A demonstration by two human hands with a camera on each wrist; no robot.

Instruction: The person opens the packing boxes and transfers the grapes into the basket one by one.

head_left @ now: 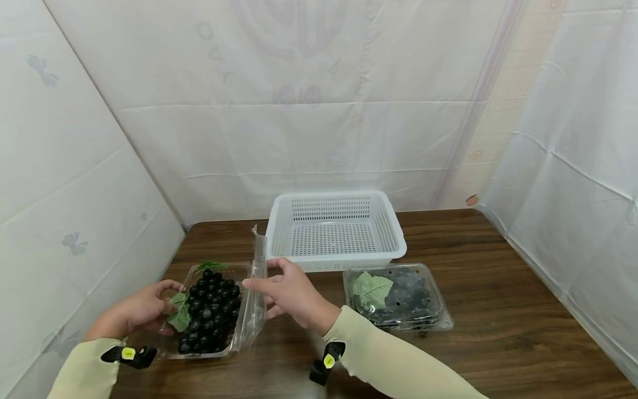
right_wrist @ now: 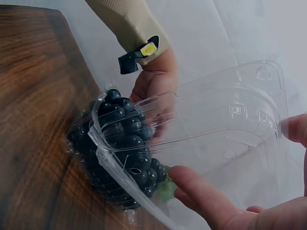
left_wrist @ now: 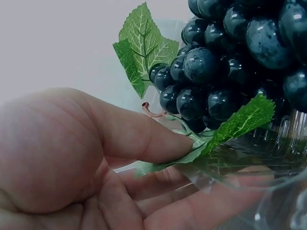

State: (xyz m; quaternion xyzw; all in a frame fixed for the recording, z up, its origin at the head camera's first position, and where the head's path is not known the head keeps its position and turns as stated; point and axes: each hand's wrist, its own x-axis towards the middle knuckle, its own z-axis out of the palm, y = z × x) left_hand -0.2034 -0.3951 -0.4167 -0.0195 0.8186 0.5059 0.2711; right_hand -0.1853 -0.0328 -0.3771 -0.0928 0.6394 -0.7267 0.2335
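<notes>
A bunch of dark grapes (head_left: 211,310) with green leaves lies in a clear plastic box (head_left: 199,355) at the left of the table. My left hand (head_left: 147,307) grips the box's left edge; its thumb presses a green leaf (left_wrist: 240,127) there, while fingers show through the plastic below. The clear lid (right_wrist: 211,110) stands raised at the box's right side. Its edge is held by my right hand (head_left: 294,293), between thumb and fingers. In the right wrist view, the grapes (right_wrist: 124,139) appear partly behind the lid.
A white perforated basket (head_left: 336,261) stands at the back middle of the wooden table (head_left: 498,310). Right of my right hand lies a second clear box (head_left: 438,310), closed over dark fruit and a pale green leaf (head_left: 371,289). White sheeting (head_left: 319,138) encloses the back and sides.
</notes>
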